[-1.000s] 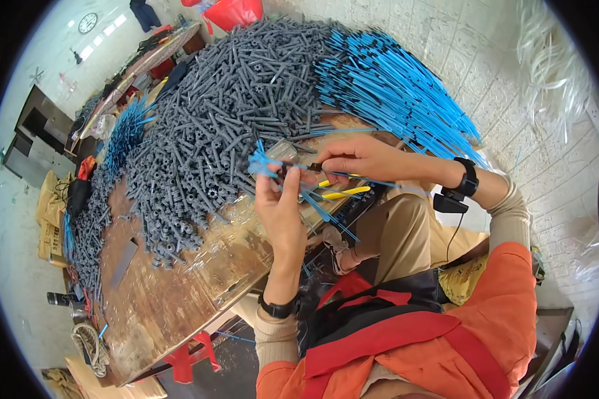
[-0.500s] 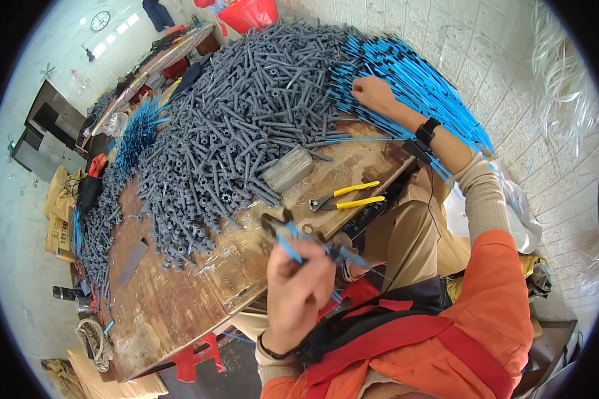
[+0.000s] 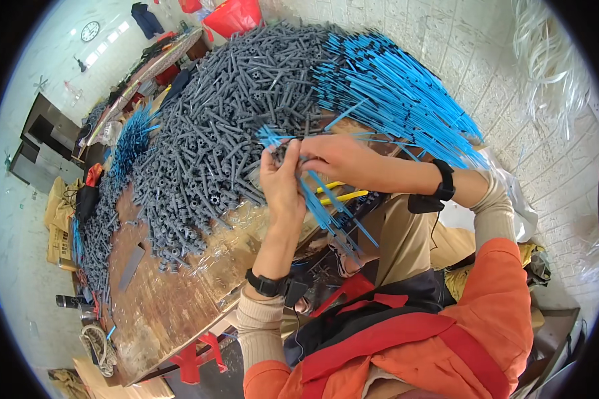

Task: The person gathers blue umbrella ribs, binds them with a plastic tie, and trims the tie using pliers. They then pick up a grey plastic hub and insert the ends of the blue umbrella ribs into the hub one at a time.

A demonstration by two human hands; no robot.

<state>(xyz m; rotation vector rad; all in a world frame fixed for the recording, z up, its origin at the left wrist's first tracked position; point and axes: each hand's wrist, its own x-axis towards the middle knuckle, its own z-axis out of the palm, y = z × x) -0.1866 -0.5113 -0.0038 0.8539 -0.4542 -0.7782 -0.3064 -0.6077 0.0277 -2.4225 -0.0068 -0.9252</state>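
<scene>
My left hand is raised over the table's front edge, its fingers closed round a bundle of thin blue rods. Their long ends slant down to the right over my lap, and a blurred blue tuft shows above the fingertips. Against the left fingertips is my right hand, its fingers pinched together on a blue rod whose end shows at the tips. Behind my hands rises a big heap of grey plastic tubes. To its right lies a pile of blue rods with black ends.
Pliers with yellow handles lie partly hidden under my right hand. On the left of the wooden table rests a flat grey strip. A smaller bunch of blue rods stands at the far left. A red bag is behind the heap.
My right hand has come from the blue pile to my left hand's fingertips. The left hand has moved up and forward with its bundle. The view has shifted slightly.
</scene>
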